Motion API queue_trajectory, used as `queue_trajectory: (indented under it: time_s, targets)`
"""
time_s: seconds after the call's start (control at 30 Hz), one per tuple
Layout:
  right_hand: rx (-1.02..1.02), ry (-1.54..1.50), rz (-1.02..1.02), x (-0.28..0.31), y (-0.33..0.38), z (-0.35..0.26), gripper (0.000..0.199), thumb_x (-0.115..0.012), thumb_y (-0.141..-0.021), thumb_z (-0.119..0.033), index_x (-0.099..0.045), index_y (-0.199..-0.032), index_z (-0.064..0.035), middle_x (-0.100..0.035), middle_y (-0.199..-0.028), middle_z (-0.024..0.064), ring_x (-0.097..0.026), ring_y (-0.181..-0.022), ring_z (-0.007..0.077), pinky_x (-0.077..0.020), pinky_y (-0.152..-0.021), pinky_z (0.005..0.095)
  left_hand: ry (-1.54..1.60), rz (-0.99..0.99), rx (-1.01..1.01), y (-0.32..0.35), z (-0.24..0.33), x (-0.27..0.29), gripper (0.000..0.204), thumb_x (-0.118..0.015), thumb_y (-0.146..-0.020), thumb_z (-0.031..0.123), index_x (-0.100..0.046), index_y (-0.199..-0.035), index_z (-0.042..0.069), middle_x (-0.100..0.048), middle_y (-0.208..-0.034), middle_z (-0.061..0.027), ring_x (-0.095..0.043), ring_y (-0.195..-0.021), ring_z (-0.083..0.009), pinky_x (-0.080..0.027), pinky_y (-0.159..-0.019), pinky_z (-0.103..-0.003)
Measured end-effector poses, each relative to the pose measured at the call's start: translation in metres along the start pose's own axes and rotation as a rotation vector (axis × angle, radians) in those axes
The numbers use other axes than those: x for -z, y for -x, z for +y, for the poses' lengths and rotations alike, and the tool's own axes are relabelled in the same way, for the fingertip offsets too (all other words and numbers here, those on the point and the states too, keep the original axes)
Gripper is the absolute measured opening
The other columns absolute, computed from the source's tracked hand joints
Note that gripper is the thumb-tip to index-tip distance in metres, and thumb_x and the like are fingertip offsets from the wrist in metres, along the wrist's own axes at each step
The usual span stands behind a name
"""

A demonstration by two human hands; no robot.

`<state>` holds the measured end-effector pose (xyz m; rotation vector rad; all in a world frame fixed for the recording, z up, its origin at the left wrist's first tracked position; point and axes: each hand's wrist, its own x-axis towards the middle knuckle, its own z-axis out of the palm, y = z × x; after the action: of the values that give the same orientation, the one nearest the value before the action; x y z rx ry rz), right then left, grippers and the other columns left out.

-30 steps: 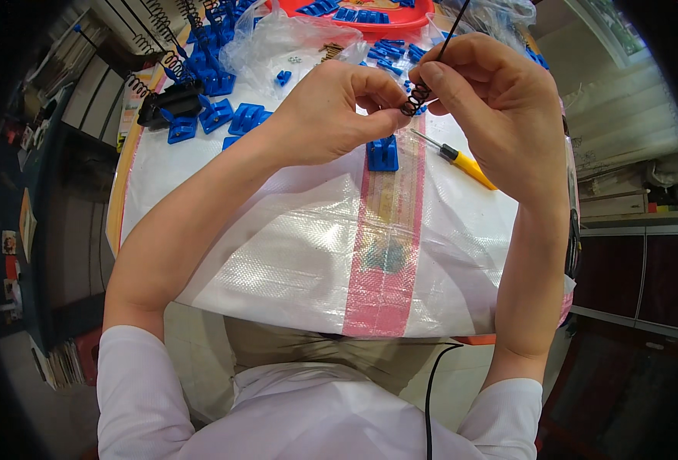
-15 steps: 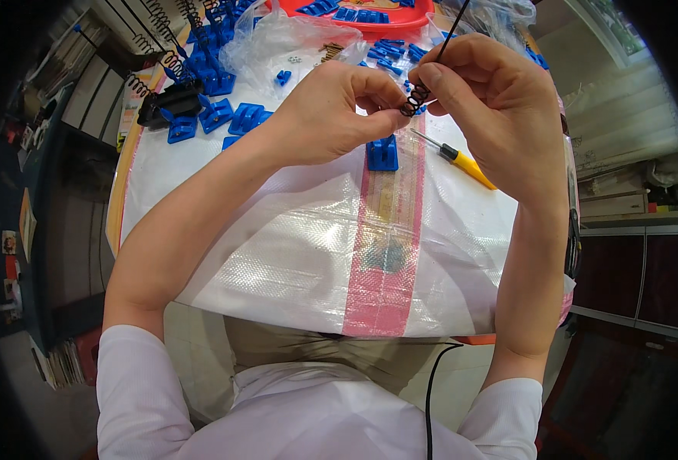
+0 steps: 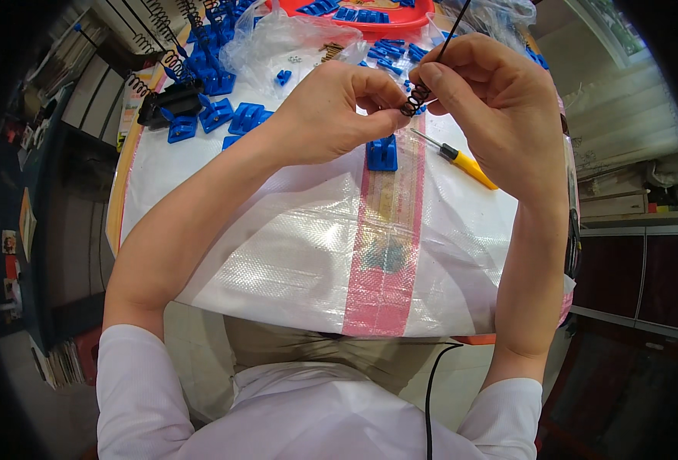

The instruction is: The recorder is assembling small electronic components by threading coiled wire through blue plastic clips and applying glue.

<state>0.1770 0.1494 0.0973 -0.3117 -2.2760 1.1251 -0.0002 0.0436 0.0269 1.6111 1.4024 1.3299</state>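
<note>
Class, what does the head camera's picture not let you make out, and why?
In the head view:
Whether the black rod meets the black coil spring: covered by the right hand.
Rod's upper end: cut off by the top edge.
Red tray: far side past that edge too.
Tiny silvery pieces: too small to identify.

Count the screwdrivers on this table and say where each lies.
1. The yellow-handled screwdriver lies on the white sheet, near the right hand, its tip pointing up and left in the picture. Others may be hidden under the clear bag.
</note>
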Motion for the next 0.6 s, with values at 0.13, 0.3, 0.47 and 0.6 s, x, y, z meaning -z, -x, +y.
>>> queue_trajectory:
  time_s: [0.13, 0.3, 0.47, 0.6]
  targets:
    - [0.008, 0.002, 0.0, -0.0002, 0.0, 0.0007, 0.013, -0.065, -0.098, -0.006, -0.068, -0.104, 0.0053, -0.074, -0.093, 0.0083, -0.071, -0.086, 0.0117, -0.0603, -0.079, 0.0271, -0.015, 0.005, -0.016, 0.0003, -0.0008, -0.0001, 0.012, -0.073, -0.092, 0.009, -0.073, -0.102, 0.001, -0.071, -0.092, -0.0002, -0.064, -0.088, -0.0078, -0.052, -0.082, -0.026]
    - [0.002, 0.018, 0.006, 0.0002, 0.0001, -0.002, 0.013, -0.065, -0.098, -0.006, -0.067, -0.104, 0.0055, -0.074, -0.093, 0.0088, -0.071, -0.086, 0.0123, -0.0605, -0.079, 0.0273, 0.009, 0.003, 0.003, 0.0002, 0.0005, -0.0002, 0.013, -0.073, -0.092, 0.008, -0.072, -0.103, 0.001, -0.071, -0.092, -0.0001, -0.064, -0.089, -0.0078, -0.052, -0.081, -0.026]
    - [0.011, 0.003, 0.011, -0.0001, 0.0002, -0.0021, 0.013, -0.065, -0.098, -0.006, -0.067, -0.104, 0.006, -0.074, -0.094, 0.0095, -0.071, -0.086, 0.013, -0.0605, -0.079, 0.0277, 0.015, -0.001, 0.004, 0.0002, 0.0011, 0.0005, 0.014, -0.073, -0.091, 0.008, -0.072, -0.104, 0.001, -0.07, -0.093, 0.0, -0.064, -0.089, -0.0076, -0.052, -0.081, -0.025]
    - [0.015, 0.006, -0.002, 0.0021, 0.0003, -0.0011, 0.013, -0.065, -0.098, -0.006, -0.067, -0.103, 0.0063, -0.074, -0.094, 0.0098, -0.071, -0.086, 0.0131, -0.0605, -0.079, 0.0277, 0.009, -0.003, -0.002, 0.0002, 0.0013, 0.0003, 0.013, -0.073, -0.092, 0.008, -0.072, -0.103, 0.001, -0.07, -0.093, 0.0003, -0.064, -0.089, -0.0073, -0.052, -0.081, -0.025]
